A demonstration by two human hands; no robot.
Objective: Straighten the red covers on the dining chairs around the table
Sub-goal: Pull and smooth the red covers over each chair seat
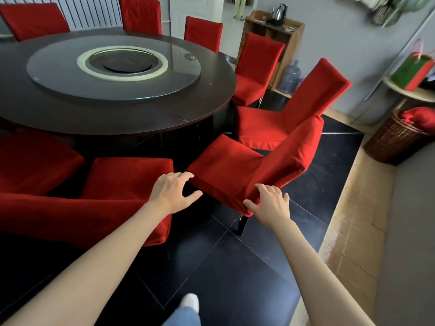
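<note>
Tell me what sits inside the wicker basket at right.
The wicker basket holds bunched red fabric, rising above its rim. Anything beneath the fabric is hidden by it and the basket wall.

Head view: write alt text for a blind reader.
Both hands reach the red fabric cover of a dining chair: the right hand touches its front corner, the left hand spreads open at its side. More red-covered chairs ring a round dark wooden table.

matt red cloth covers [235, 170], glossy dark table [70, 114]
</note>
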